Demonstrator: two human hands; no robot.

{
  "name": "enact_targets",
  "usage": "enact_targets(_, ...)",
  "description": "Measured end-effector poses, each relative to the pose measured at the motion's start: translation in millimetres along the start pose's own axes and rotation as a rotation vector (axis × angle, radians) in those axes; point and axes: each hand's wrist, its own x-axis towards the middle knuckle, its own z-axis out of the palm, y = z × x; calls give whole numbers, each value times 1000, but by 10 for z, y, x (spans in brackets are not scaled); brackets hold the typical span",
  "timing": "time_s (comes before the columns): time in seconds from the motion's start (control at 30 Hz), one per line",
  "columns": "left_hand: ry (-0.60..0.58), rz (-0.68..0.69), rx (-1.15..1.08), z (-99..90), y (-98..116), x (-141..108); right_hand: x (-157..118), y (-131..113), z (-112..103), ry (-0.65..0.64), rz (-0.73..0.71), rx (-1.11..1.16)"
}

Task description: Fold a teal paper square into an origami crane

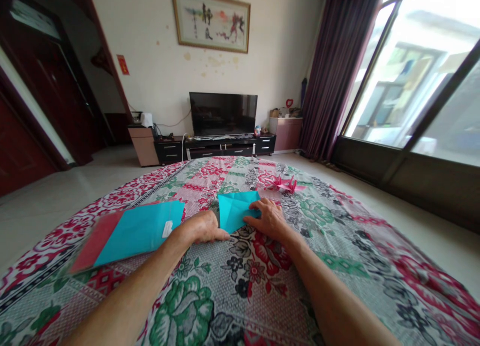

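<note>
A creased blue sheet of paper (237, 208) lies on the patterned tablecloth (258, 306) between my hands. At its left edge is my left hand (207, 227), thumb stretched toward the lower corner; its other fingers are mostly hidden, so its hold is unclear. From the right, my right hand (267, 216) has its thumb and fingers on the sheet's right side, with a gap between them. On the left, beyond my left forearm, a clear packet (138, 231) holds blue and red paper and bears a small white label.
Pink folded paper pieces (287, 184) stand on the cloth past my right hand. Beyond the round table are a television (224, 114) on a low black cabinet (240, 148), a pink cabinet (287, 136), a purple curtain (330, 76) and a large window at the right.
</note>
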Motion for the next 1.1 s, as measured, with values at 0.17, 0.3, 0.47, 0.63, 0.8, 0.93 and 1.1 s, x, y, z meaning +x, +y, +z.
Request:
enact_targets(0.17, -17, 31, 84, -17, 6, -12, 32, 96, 43, 12, 24, 10)
enact_targets(0.3, -8, 34, 94, -24, 22, -25, 30, 158, 17, 29, 63, 11)
enact_targets(0.47, -17, 33, 102, -26, 37, -26, 27, 253, -24, 32, 124, 42)
enact_targets(0.63, -20, 34, 97, -16, 13, -12, 49, 346, -3, 51, 147, 70)
enact_targets(0.8, -12, 44, 116, -16, 6, -13, 80, 414, 36, 82, 134, 69)
enact_targets(0.93, -21, 36, 116, -27, 25, -21, 88, 438, 49, 104, 115, 63)
enact_targets(1.1, -31, 18, 107, -32, 37, -17, 82, 405, 25, 94, 118, 27)
